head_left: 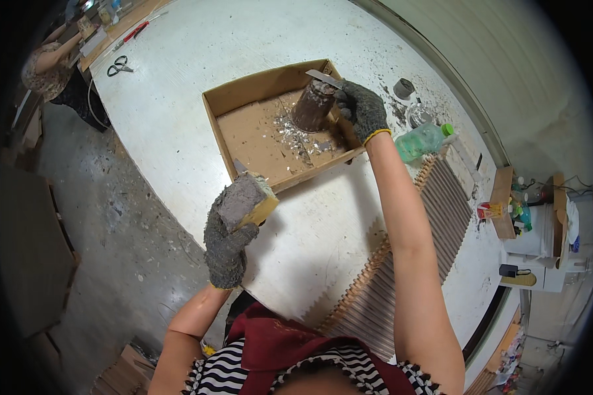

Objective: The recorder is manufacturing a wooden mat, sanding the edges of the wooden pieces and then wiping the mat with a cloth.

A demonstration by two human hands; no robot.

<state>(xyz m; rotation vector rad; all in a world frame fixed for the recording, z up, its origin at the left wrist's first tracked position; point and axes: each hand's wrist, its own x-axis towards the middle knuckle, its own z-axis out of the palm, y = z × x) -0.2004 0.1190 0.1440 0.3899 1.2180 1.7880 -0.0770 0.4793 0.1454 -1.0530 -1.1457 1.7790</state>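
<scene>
While both gloved hands work over the white, dust-speckled round table, each one grips something. Left of centre in the frame, the left hand, in a grey knitted glove caked with pale paste, has its fingers wrapped tight around a yellow sponge block coated in grey paste, held just off the near corner of a shallow open cardboard box. In the upper middle of the frame, the right hand, in a dark grey glove with a yellow cuff, has its fingers closed around the handle of a flat metal blade, which lies across the top of a dark brown, rust-coloured cylindrical can. That can stands tilted inside the box, at its far right side, with pale chips and scrapings strewn on the box floor beside it.

Right of the forearm lies a clear plastic bottle with a green cap, and below it a ribbed rack of thin wooden slats stretches toward the lower middle. A small grey cup sits near the upper right of the table. A pair of black-handled scissors rests in the upper left, close to another person at the table's far edge.
</scene>
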